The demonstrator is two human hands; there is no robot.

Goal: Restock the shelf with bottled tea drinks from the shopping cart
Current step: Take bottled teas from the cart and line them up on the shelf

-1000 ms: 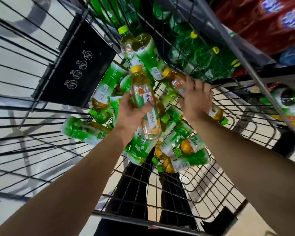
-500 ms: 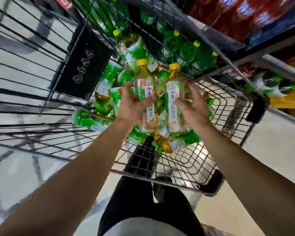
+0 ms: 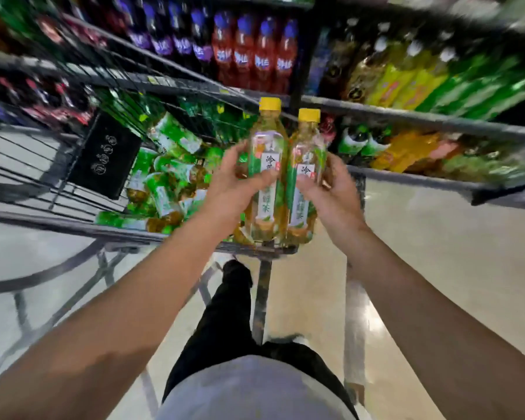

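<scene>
Restocking looks far from finished: a heap of green-labelled tea bottles (image 3: 164,189) lies in the wire shopping cart (image 3: 37,219), piled toward its near right corner, and only two are out of it. The left hand (image 3: 234,189) is wrapped around one yellow-capped tea bottle (image 3: 265,177), and the right hand (image 3: 331,192) is wrapped around a second tea bottle (image 3: 305,183). Both bottles are upright, side by side and touching, above the cart's near edge. Neither has reached the shelf (image 3: 406,119) yet, so placing them, and emptying the heap, remains. Each label carries vertical Chinese writing starting with 冷 and ending in 茶; the middle characters are covered or blurred. Red bottles (image 3: 255,56) on the upper shelf bear purple labels too blurred to read.
</scene>
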